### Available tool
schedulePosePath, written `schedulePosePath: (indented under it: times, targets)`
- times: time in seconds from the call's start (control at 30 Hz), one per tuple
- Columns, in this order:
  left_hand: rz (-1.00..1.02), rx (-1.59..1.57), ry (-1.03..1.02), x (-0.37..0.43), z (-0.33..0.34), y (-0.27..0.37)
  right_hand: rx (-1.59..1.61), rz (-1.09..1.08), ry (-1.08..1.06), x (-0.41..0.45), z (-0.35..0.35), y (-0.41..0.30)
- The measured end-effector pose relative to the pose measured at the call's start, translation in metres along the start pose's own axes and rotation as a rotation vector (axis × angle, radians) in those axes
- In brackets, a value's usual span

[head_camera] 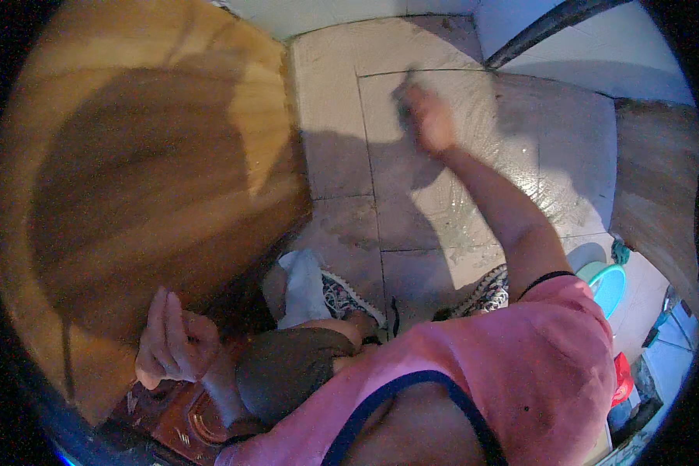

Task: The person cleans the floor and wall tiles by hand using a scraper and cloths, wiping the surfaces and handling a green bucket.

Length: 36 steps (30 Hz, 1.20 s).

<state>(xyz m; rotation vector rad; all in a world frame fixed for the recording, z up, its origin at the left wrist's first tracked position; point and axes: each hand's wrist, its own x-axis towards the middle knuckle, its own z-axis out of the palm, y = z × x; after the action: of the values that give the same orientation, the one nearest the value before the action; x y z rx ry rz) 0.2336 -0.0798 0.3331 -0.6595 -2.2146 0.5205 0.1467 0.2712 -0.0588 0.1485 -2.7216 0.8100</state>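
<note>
My right hand (434, 119) is blurred by motion, at the end of an outstretched arm over the pale floor tiles (332, 76). A dark shape shows along its left edge; blur hides whether this is a held thing or shadow. Wet, shiny streaks (472, 204) cover the tiles beneath the forearm. At the lower left, my left hand (175, 343) is raised in front of a wooden panel (151, 175), fingers half bent and nothing visible in them. A white cloth (303, 285) hangs by my left leg, above a patterned shoe (349, 300).
A turquoise basin (609, 288) stands at the right, beside a small green bunched item (620, 250). Behind my right shoulder are a red item (622, 378) and several bins or boxes. Carved reddish-brown wood (180, 425) is at the lower left. White walls (349, 14) bound the far side.
</note>
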Motion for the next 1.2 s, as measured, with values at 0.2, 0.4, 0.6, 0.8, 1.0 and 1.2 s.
schedulePosePath:
  times: [0.2,0.4,0.6,0.8,1.0,1.2]
  targets:
    - [0.054,-0.054,0.011,0.0,0.0,-0.009,0.298,-0.575,-0.352,-0.077,-0.022,-0.113]
    - [0.02,0.091,-0.045,0.01,-0.007,0.004,-0.271,0.155,0.17,0.064,-0.031,0.054]
    - [-0.042,-0.04,-0.113,0.001,-0.007,-0.002,-0.084,0.249,0.18,0.134,0.04,0.014]
    - [0.166,-0.024,-0.099,-0.003,-0.004,-0.019,0.287,-0.138,-0.293,0.08,0.041,-0.094]
    - [0.099,0.003,-0.193,0.012,-0.015,-0.005,-0.142,0.465,0.264,0.109,-0.031,0.05]
    - [0.116,0.083,-0.184,0.01,-0.013,-0.008,-0.254,0.438,0.257,0.164,0.036,0.033]
